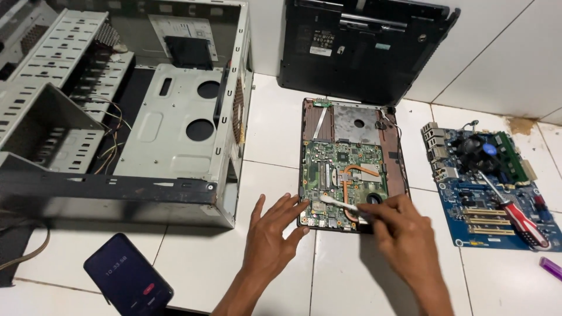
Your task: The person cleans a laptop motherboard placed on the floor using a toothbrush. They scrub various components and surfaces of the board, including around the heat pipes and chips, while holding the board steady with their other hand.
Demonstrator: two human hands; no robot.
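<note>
Two bare hands at work over opened laptop base [351, 169] on white tiled floor [275, 134], centre of scene. Left hand [272, 237] flat, fingers spread and fully open, gripping nothing; fingertips [301, 205] resting on near left edge of laptop base, steadying it. Right hand [404, 234] pinched closed on small white brush [339, 203], thumb and forefinger clamped around handle; brush lying almost level, bristle end pointing left, touching green circuit board [336, 167] near copper heat pipe [366, 172]. Round fan opening just beside right fingertips.

Far of laptop base: black laptop lid and shell [363, 47] propped against wall.

Left: open grey desktop case [146, 111] on its side, drive cages and loose coloured wires showing inside.

Right, well apart from hands: blue motherboard [497, 199] with black cooler fan at far end; red-handled screwdriver [518, 219] lying slantwise on top of it. Purple object [551, 267] at right edge, only partly in view, kind not clear.

Near left: dark phone [127, 275] flat on floor, screen lit, close to left forearm but not touching.
</note>
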